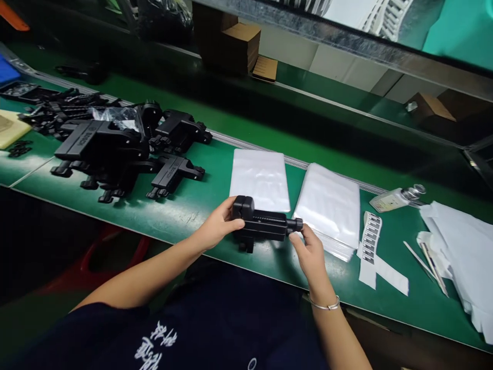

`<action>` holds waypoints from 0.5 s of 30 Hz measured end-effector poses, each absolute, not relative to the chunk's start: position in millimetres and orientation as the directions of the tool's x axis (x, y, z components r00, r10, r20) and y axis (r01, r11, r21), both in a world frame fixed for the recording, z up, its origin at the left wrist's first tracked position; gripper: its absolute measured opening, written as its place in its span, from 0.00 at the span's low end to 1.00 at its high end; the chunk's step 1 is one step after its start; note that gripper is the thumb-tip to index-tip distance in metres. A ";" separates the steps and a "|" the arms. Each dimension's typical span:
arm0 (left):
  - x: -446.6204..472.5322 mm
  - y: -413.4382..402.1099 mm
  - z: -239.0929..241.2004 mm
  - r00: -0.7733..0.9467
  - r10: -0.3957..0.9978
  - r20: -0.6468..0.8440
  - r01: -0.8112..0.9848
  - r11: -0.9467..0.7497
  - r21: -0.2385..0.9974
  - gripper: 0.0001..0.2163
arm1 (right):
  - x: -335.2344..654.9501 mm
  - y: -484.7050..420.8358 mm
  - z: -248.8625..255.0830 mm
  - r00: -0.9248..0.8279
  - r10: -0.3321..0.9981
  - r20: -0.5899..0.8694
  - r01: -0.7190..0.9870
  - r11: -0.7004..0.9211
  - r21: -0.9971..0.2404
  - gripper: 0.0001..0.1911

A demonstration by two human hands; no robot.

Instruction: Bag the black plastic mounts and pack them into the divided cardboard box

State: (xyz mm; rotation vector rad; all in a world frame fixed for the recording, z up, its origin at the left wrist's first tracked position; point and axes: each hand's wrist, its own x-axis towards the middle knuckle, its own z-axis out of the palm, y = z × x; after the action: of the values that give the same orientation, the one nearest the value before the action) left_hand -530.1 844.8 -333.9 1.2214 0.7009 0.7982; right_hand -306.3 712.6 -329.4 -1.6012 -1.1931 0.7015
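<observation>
Both my hands hold a black plastic clamp holder (267, 225) just above the front edge of the green bench. My left hand (221, 223) grips its rounded jaw end, the thumb lying across the side. At the other end, the fingers of my right hand (308, 249) pinch near the small knob. Behind the holder lies a stack of clear plastic bags (260, 177), and a thicker stack of bags (329, 205) is behind my right hand. More black clamp holders (171, 174) of a similar look are piled to the left.
On the right are a strip of printed labels (372, 236), a clear bottle (396, 199), thin sticks (433, 267) and white sheeting (462, 246). A metal-edged shelf (346, 38) runs overhead. Cardboard pieces (242, 46) are stacked at the back. A red stool (92, 262) stands below the bench.
</observation>
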 end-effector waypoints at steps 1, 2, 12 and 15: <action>-526.6 844.7 -333.7 0.559 0.828 -0.048 -0.174 0.174 0.969 0.29 | -306.1 714.4 -332.1 0.378 0.922 0.083 0.328 -0.049 -0.943 0.15; -523.8 844.6 -333.2 0.574 0.817 -0.055 -0.191 0.199 0.961 0.28 | -305.3 716.5 -335.3 0.398 0.915 0.071 0.288 -0.051 -0.956 0.14; -513.9 844.1 -327.7 0.615 0.788 -0.023 -0.174 0.164 0.971 0.29 | -298.6 733.0 -355.5 0.526 0.845 0.096 0.247 -0.044 -0.968 0.23; -511.7 842.2 -327.4 0.591 0.806 -0.041 -0.198 0.194 0.961 0.29 | -297.2 732.2 -360.6 0.491 0.862 0.125 0.219 0.017 -0.976 0.20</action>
State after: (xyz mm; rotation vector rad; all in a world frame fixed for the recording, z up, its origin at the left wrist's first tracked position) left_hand -511.7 842.2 -327.4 1.1719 0.6348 0.7737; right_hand -297.2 732.2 -360.6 -1.5061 -0.9835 0.6531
